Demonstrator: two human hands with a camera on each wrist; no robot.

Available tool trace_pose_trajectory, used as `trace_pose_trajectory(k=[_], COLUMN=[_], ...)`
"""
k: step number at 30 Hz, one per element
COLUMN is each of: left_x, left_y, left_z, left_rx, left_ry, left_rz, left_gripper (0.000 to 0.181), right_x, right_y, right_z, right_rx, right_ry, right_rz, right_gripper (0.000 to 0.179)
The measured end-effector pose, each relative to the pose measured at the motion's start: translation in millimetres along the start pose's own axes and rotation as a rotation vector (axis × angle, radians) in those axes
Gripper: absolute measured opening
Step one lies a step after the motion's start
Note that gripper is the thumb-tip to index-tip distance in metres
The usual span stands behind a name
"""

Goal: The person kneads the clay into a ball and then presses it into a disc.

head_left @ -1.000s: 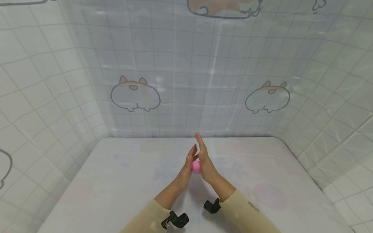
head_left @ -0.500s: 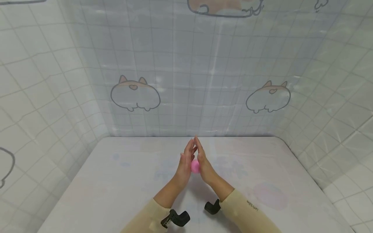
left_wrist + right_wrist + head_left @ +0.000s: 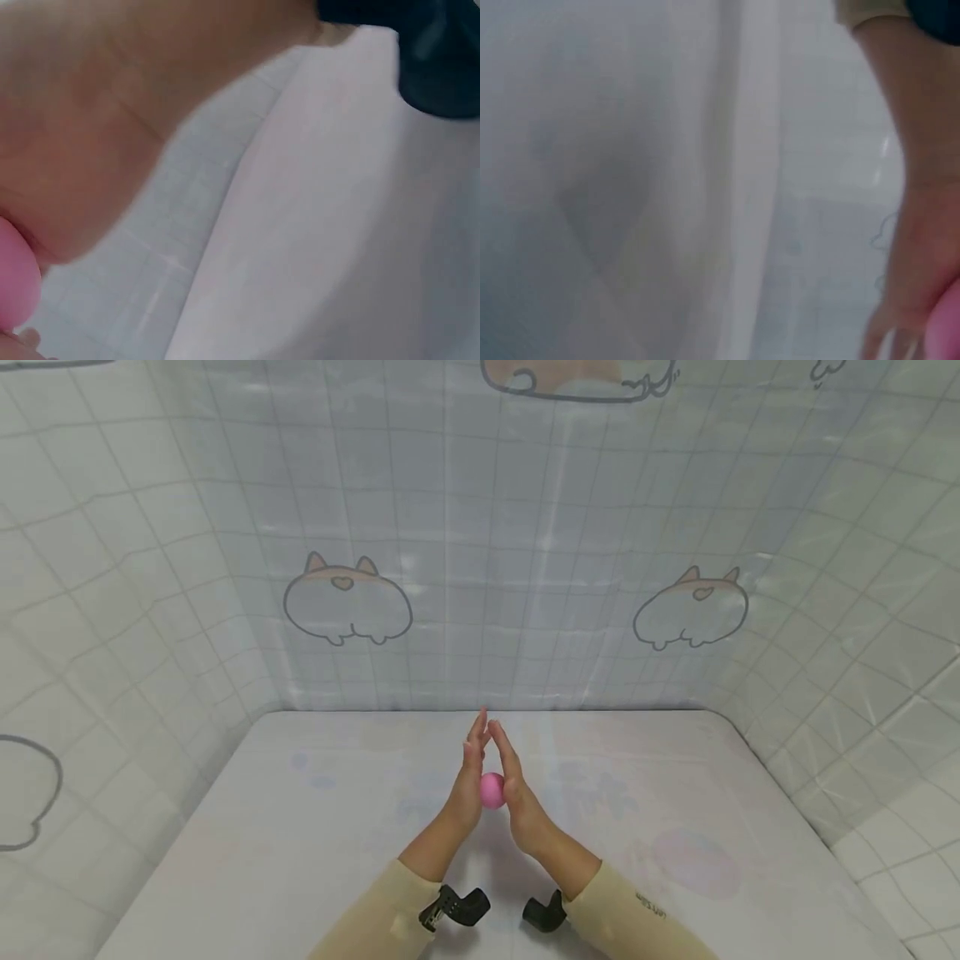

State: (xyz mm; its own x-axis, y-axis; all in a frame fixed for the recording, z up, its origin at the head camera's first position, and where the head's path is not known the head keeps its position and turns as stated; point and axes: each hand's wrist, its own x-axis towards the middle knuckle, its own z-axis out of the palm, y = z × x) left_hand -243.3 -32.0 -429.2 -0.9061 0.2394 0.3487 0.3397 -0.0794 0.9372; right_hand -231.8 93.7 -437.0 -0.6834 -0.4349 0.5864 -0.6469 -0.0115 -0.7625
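Observation:
A smooth pink ball [image 3: 492,791] is pressed between the palms of both hands, above the table. My left hand [image 3: 467,785] lies along its left side with fingers straight and pointing away from me. From the other side my right hand [image 3: 522,800] presses on it, fingers also straight, the two sets of fingertips close together beyond the ball. In the left wrist view the pink ball [image 3: 16,277] shows at the left edge against the palm. Part of the pink ball [image 3: 946,330] appears at the lower right corner of the right wrist view.
A pale table [image 3: 315,827] with faint printed patterns spreads beneath the hands. Behind it hangs a tiled-pattern curtain [image 3: 517,527] with cartoon dog drawings, and similar sheets stand at both sides. Black wrist cameras [image 3: 467,907] are strapped over the beige sleeves.
The hands slide against each other around the ball: the left fingertips move forward past the right ones, while the right hand draws back slightly. The ball shifts a little left.

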Motion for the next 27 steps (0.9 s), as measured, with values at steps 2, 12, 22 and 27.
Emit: trace_pose_trajectory(k=[2, 12, 22, 27], left_x=[-2.3, -18.8, -20.8, -17.0], left_y=[-3.4, -10.7, 0.6, 10.6], left_z=[1.6, 13.2, 18.2, 15.5], left_rx=[0.010, 0.057, -0.070, -0.112], left_ry=[-0.010, -0.147, -0.187, -0.164], left_rz=[-0.050, -0.119, 0.039, 0.118], left_gripper=[0.074, 0.071, 0.082, 0.088], right_x=[-0.5, -1.9, 2.2, -2.9], right_y=[-4, -6, 17, 24], right_z=[0, -13, -23, -21], right_rx=[-0.024, -0.201, -0.208, -0.198], right_ry=[0.013, 0.074, 0.083, 0.047], right_rz=[-0.004, 0.031, 0.164, 0.215], right_gripper=[0.084, 0.080, 0.073, 0.077])
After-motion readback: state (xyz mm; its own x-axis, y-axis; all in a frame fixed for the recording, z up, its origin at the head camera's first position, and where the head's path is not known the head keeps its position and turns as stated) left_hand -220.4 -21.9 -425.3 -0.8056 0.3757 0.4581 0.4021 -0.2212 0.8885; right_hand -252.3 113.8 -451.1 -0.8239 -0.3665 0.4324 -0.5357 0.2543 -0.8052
